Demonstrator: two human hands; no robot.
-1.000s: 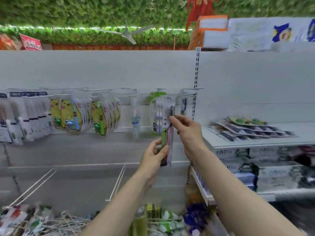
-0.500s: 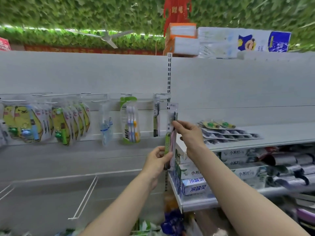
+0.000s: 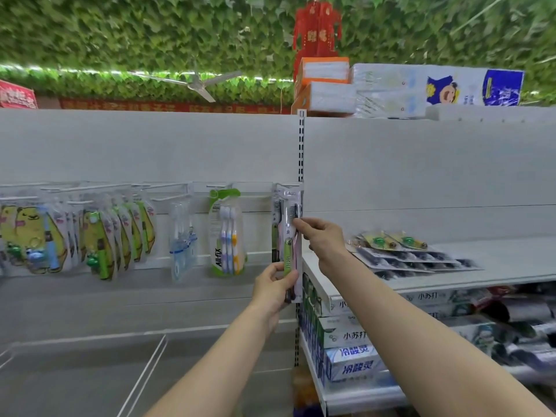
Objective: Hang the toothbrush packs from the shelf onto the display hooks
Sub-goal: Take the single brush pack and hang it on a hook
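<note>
Both hands pinch one pack [image 3: 289, 255], held upright at the rightmost hook [image 3: 285, 185] — the left hand [image 3: 272, 288] grips its lower end, the right hand [image 3: 323, 239] nips it just under the bristles. Its top sits level with the hook; whether it is threaded on cannot be told. More packs [image 3: 415, 258] lie fanned on the shelf [image 3: 496, 266] just to the right.
</note>
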